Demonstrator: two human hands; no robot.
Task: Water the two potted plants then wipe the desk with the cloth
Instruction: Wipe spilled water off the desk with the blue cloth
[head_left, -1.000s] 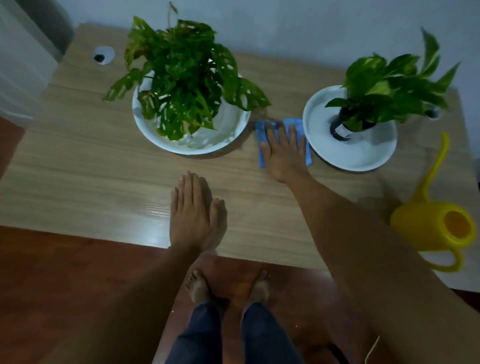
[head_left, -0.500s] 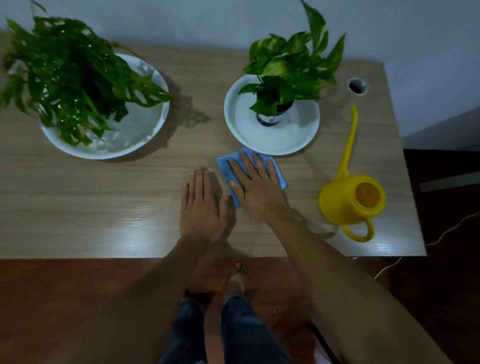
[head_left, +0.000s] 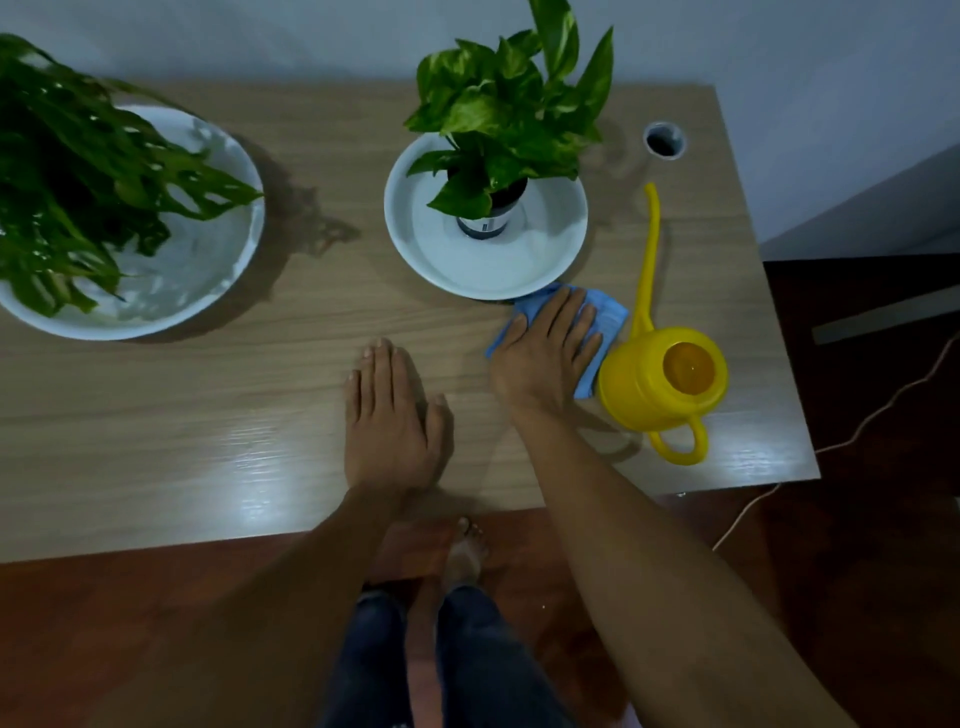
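Observation:
My right hand (head_left: 545, 351) lies flat on the blue cloth (head_left: 605, 317), pressing it onto the wooden desk (head_left: 208, 415) between the small plant's white dish (head_left: 519, 270) and the yellow watering can (head_left: 660, 374). My left hand (head_left: 392, 415) rests palm down on the desk, holding nothing. The small leafy plant (head_left: 509, 109) stands in a dark pot in that dish. A larger plant with split leaves (head_left: 78, 171) sits in a wide white dish (head_left: 208, 260) at the far left.
A round cable hole (head_left: 665, 140) is at the desk's back right corner. The desk's right edge is just past the can. A cord (head_left: 857, 431) trails over the dark floor on the right. My legs and a bare foot (head_left: 467, 551) stand at the front edge.
My right hand slid the cloth rightward along the desk, from between the two dishes to beside the watering can. The view swung right. My left hand stayed flat.

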